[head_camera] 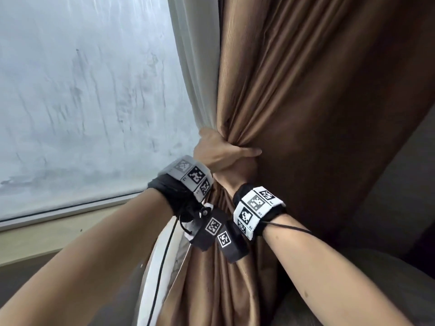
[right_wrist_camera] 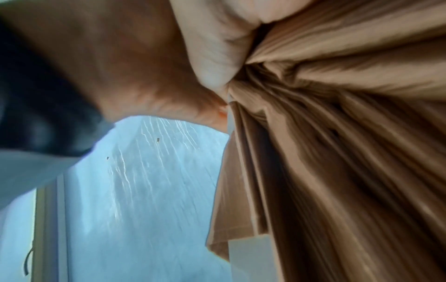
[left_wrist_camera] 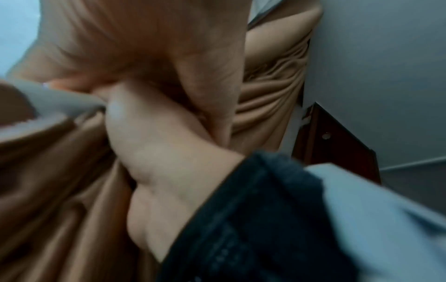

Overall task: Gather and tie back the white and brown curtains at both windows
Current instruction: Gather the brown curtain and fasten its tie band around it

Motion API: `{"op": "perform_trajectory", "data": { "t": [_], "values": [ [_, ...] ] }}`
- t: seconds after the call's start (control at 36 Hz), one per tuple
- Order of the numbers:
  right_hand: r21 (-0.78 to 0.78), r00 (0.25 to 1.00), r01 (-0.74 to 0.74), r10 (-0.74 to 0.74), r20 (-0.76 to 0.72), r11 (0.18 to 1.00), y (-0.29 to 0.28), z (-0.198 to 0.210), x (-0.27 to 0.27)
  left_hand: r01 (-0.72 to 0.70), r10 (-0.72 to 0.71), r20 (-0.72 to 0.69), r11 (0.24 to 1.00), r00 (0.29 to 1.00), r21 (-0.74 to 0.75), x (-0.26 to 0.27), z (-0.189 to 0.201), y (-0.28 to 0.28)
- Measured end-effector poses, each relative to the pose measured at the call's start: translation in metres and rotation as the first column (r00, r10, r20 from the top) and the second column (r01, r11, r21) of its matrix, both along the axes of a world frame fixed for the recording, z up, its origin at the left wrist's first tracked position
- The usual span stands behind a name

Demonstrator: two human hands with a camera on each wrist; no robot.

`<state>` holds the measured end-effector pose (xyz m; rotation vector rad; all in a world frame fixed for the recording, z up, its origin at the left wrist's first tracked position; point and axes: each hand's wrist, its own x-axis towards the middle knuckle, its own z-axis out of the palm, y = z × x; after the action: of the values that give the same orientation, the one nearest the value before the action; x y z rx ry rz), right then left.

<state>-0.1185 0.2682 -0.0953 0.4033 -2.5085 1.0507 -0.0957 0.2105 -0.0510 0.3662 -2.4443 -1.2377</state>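
Brown curtain (head_camera: 294, 90) is gathered into tight bunch at right of window pane (head_camera: 82, 90). Left hand (head_camera: 219, 154) is wrapped round bunch, fingers curled closed. Right hand (head_camera: 231, 176) is clamped just beneath, fingers mostly hidden. White lining (head_camera: 197, 67) is best swept in and pleats evened before tying.

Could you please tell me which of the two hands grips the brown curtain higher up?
The left hand: it wraps round the gathered brown curtain on top, while the right hand clasps the bunch directly beneath it, largely hidden.
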Motion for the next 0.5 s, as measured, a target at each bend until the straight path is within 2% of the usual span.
{"op": "perform_trajectory", "data": {
  "t": [0.03,0.08,0.19,0.28,0.39,0.44,0.5],
  "values": [
    [0.012,0.999,-0.013,0.013,0.039,1.000,0.004,0.004,0.003,-0.008,0.008,0.007,1.000,1.000,0.021,-0.006,0.000,0.000],
    [-0.112,0.991,-0.020,0.034,0.132,0.994,0.014,0.005,0.001,0.012,-0.013,0.018,0.998,1.000,0.064,-0.012,0.002,-0.001],
    [-0.297,0.959,-0.201,0.250,0.136,0.933,0.028,-0.001,0.002,-0.086,0.090,-0.028,0.990,0.996,0.111,-0.019,0.000,-0.001],
    [-0.401,0.921,-0.229,0.331,0.204,0.887,0.038,-0.006,-0.006,-0.142,0.152,-0.056,0.980,0.987,0.143,-0.024,-0.006,0.001],
    [-0.506,0.871,-0.314,0.456,0.184,0.804,0.051,-0.011,-0.018,-0.209,0.221,-0.082,0.969,0.972,0.132,-0.029,-0.004,0.005],
    [-0.564,0.817,-0.378,0.551,0.171,0.734,0.057,-0.011,-0.019,-0.260,0.271,-0.073,0.957,0.960,0.127,-0.030,0.000,0.001],
    [-0.668,0.768,-0.359,0.613,0.186,0.652,0.062,-0.012,-0.022,-0.249,0.257,-0.069,0.963,0.964,0.105,-0.031,0.002,-0.004]
  ]
}}
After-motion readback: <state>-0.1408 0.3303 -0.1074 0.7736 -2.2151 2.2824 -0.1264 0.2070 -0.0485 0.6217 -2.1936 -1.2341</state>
